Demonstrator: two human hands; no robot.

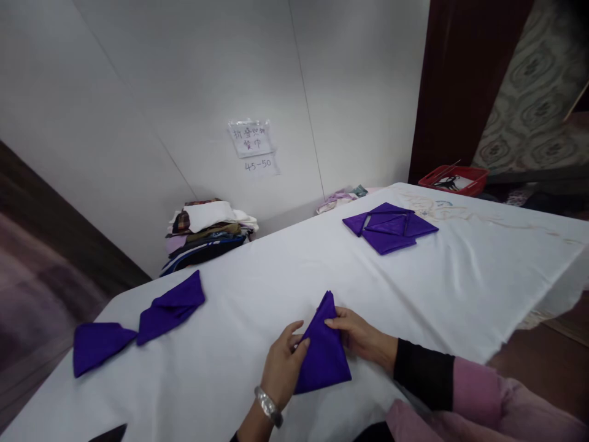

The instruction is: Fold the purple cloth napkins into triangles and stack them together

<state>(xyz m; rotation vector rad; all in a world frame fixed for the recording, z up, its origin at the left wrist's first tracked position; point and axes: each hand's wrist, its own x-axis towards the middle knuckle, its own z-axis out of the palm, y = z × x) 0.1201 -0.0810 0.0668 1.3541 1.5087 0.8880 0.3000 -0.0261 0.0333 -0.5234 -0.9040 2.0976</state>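
A purple cloth napkin [326,353], folded to a point at its top, is held between my two hands above the white tablecloth. My left hand [283,359], with a silver bangle at the wrist, pinches its left edge between thumb and fingers. On the right edge, near the tip, my right hand [361,331] grips it with the thumb in front and the fingers behind. Two more folded purple napkins, one pointed [171,307] and one fan-shaped [99,347], lie at the left. Several purple pieces [386,227] lie overlapped at the far right.
White cloth [239,325] covers the table. Beyond its far edge are a stack of folded clothes [207,230] and a red basket [453,179]. Handwritten paper signs [252,140] hang on the wall. A dark pointed object [110,434] shows at the near left.
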